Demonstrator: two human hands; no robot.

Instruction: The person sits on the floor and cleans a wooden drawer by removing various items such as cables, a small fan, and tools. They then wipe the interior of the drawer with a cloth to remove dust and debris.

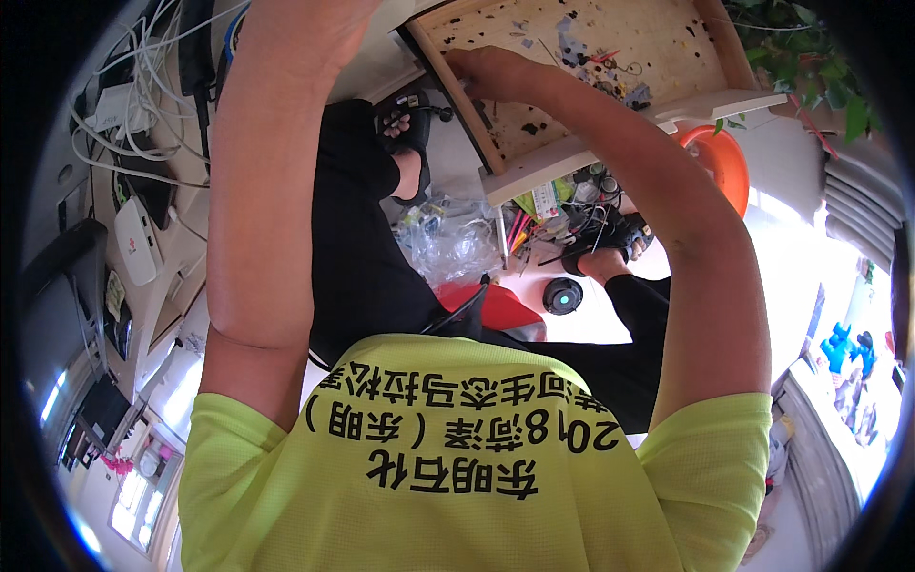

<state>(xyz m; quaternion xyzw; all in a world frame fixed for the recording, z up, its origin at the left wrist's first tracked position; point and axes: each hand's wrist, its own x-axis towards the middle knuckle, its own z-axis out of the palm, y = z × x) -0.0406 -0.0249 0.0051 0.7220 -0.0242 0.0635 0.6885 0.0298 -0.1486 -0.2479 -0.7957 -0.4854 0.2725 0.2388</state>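
A wooden drawer (pixel 643 43) is tilted before me, its bottom scattered with black crumbs, grey scraps, a red piece and a small ring. My right hand (pixel 493 74) reaches inside it, fingers bent beside the left side wall (pixel 465 107). Something small and pale shows by those fingertips, but whether it is gripped I cannot tell. My left hand (pixel 347 28) is raised at the top edge of the view; only the part near the wrist shows and the fingers are cut off.
Below the drawer, a heap of pens and small items (pixel 550 207) lies beside clear plastic bags (pixel 450 239) and my sandalled feet. An orange basin (pixel 725 168) stands right, under a leafy plant (pixel 808 57). White cables (pixel 143 136) tangle on the desk at left. A round black object (pixel 562 295) rests on the floor.
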